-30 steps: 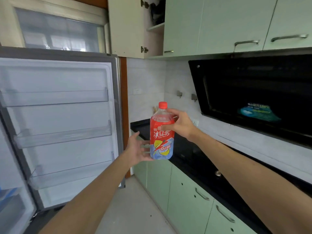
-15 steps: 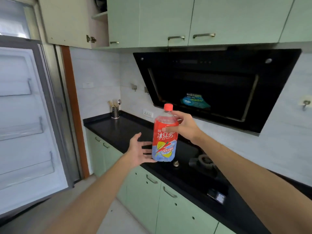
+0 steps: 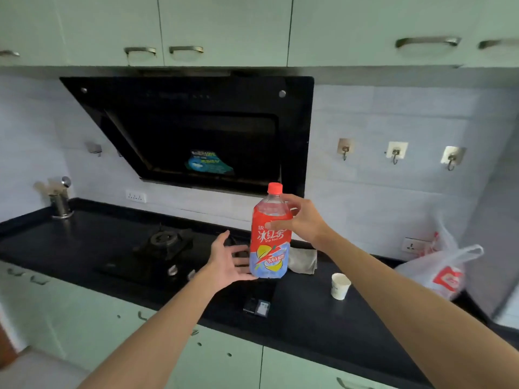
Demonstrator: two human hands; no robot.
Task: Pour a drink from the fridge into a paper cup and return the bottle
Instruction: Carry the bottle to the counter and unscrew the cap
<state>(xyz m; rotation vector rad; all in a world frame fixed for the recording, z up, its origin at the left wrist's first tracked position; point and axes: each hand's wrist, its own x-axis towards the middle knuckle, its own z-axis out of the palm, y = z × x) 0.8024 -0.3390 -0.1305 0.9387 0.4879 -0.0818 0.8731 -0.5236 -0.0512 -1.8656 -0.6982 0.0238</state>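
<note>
The bottle (image 3: 270, 234) is held upright in the air above the black counter (image 3: 309, 313), in front of the hob (image 3: 163, 245). It is clear plastic with a red cap (image 3: 275, 188), and a wrapper covers most of its body: red above with white characters and the words "Ice Tea", pale blue below with yellow lemon pictures. Reddish drink shows through the clear shoulder, reaching nearly to the neck.

The right hand (image 3: 302, 220) grips the bottle's upper part from the right, fingers curled round the shoulder and thumb across the front of the red label. The left hand (image 3: 229, 262) is spread open with its fingers splayed, and its fingertips touch the bottle's lower left side near the base; it does not close on it.

A white paper cup (image 3: 340, 286) stands upright on the counter to the right of the bottle, well apart from it. A grey cloth (image 3: 303, 261) lies behind the bottle, and a plastic bag (image 3: 438, 273) sits at the far right.
</note>
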